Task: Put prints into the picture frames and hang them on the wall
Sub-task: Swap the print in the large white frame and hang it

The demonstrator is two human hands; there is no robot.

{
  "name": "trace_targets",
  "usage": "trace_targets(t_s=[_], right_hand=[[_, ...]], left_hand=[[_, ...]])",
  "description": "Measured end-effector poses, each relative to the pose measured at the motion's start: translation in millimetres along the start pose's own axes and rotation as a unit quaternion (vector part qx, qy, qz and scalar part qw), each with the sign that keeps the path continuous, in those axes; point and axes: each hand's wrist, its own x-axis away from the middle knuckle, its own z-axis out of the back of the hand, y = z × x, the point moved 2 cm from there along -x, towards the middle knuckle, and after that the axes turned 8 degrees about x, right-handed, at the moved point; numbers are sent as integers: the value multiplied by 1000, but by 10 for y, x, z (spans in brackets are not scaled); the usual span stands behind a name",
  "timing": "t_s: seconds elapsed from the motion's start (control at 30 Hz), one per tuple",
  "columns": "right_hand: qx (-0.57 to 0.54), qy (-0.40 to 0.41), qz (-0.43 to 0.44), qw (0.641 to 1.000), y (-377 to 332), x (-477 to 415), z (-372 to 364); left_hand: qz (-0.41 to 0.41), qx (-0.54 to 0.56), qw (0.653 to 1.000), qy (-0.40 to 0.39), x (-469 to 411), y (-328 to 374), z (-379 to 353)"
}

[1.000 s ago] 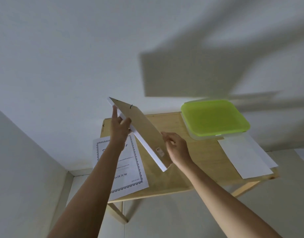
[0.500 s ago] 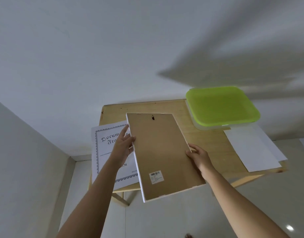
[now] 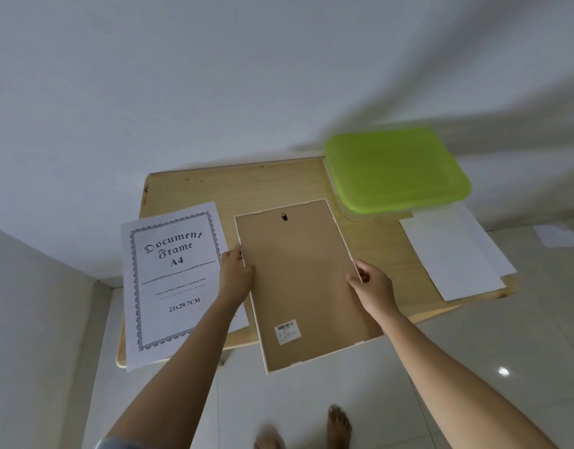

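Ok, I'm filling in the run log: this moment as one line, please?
picture frame: back side up, over table | left hand: grips left edge | right hand: grips right edge

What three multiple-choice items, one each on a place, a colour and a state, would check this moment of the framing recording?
1. Where does the printed sheet lie?
A. on the table, left of the picture frame
B. on top of the box
C. on the floor

2. What colour is the box lid?
A. red
B. green
C. blue

3. How is the picture frame held?
A. glass side up, by one hand
B. standing on edge, untouched
C. brown back up, with the left hand and right hand gripping its long edges

Answers: 1 A, the sheet lies on the table beside the frame's left edge. 2 B, the lid is bright green. 3 C, the hanger and barcode label show on the brown back, with one hand at each side.
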Motion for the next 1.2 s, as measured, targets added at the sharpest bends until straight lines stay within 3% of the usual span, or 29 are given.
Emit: trace_targets(t_s=[0.4, 0.53, 0.63, 0.93, 1.2], right_hand=[[104, 18, 29, 994, -10, -208, -165], [142, 57, 85, 985, -106, -208, -209], [125, 65, 125, 982, -291, -297, -307], [107, -12, 214, 971, -918, -1152, -811], [48, 14, 243, 969, -957, -1388, -942]], left_hand=[[-52, -94, 994, 1, -253, -32, -44], [-39, -110, 993, 1, -310, 2, -52], [-55, -126, 990, 5, -415, 55, -41], [-105, -201, 974, 14, -891, 185, -96], [-150, -238, 959, 32, -965, 117, -168]])
